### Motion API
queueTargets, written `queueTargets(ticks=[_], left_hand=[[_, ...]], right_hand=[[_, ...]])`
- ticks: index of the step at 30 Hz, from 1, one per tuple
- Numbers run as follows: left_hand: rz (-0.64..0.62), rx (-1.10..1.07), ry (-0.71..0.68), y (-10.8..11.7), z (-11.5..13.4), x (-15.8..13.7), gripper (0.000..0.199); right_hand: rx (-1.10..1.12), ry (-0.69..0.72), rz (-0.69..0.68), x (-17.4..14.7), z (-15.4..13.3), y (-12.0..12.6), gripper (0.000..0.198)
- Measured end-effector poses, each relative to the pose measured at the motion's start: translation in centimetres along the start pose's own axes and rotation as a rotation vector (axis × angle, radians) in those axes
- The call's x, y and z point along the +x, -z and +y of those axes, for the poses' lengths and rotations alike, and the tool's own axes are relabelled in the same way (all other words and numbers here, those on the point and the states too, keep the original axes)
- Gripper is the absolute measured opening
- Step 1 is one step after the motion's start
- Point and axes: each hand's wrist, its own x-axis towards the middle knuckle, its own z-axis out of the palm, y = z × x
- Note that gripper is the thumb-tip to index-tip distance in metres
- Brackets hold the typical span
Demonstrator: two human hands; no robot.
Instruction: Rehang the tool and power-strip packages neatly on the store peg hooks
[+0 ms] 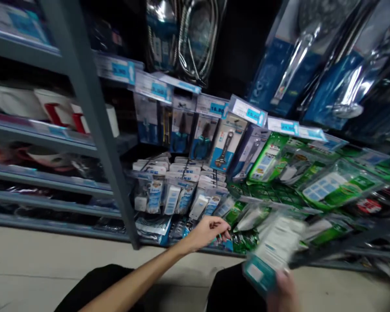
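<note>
My left hand (211,230) reaches in from the lower left, just before the low row of hanging packs. Its fingers are loosely bent and slightly apart, and I see nothing held in them. At the lower right, my right hand (283,290), blurred by motion, grips the bottom end of a white and teal package (274,251). The package is tilted and smeared, so its contents cannot be made out. Behind it hang green-backed packs (341,186). Clear packs with white and blue labels (178,197) hang above and to the left of my left hand.
An adjustable wrench pack (225,147) and plier packs (201,138) hang below price tags (214,106). Higher up are shower hoses (198,39) and packed shower heads (295,65). A grey post (91,99) divides off shelves with mugs (55,106). Tiled floor (35,255) lies below.
</note>
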Motion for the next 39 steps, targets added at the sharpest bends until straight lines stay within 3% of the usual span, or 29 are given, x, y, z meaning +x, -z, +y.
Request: queueTargets(ticks=[4, 7, 10, 13, 16, 20, 23, 25, 34, 39], left_hand=[[0.289, -0.037, -0.179, 3.7, 1.8, -1.0, 0.055], [0.309, -0.053, -0.199, 6.2, 2.5, -2.0, 0.061], [0.351, -0.046, -0.172, 7.6, 2.7, -2.6, 0.056], [0.462, 0.017, -0.176, 8.0, 2.7, -2.8, 0.041], [0.499, 0.028, -0.143, 8.3, 2.5, -2.9, 0.039], [0.499, -0.035, -0.127, 9.0, 2.2, -3.1, 0.039], [0.44, -0.084, -0.104, 9.3, 1.8, -3.2, 0.038], [0.396, -0.085, -0.084, 9.3, 1.4, -3.2, 0.037], [0.412, -0.18, -0.066, 7.4, 0.6, -0.9, 0.041], [0.394, 0.027, -0.125, 6.9, 0.9, 0.4, 0.035]], right_hand=[[-0.097, -0.009, -0.231, 1.8, 1.3, -7.9, 0.056], [-0.372, 0.187, -0.324, 2.3, 1.7, -12.8, 0.054], [-0.592, 0.414, -0.305, 1.9, 2.3, -14.9, 0.054], [-0.634, 0.532, -0.338, 1.5, 3.1, -14.8, 0.06], [-0.558, 0.521, -0.387, 2.3, 3.2, -13.6, 0.056], [-0.362, 0.265, -0.339, 5.2, 2.3, -12.4, 0.044], [-0.117, 0.025, -0.47, 6.7, 2.4, -12.5, 0.041], [0.008, -0.041, -0.511, 6.8, 2.9, -12.6, 0.036], [0.067, -0.013, -0.43, 7.5, 2.0, -11.2, 0.034], [0.058, 0.012, -0.361, 8.7, 1.0, -10.9, 0.039]])
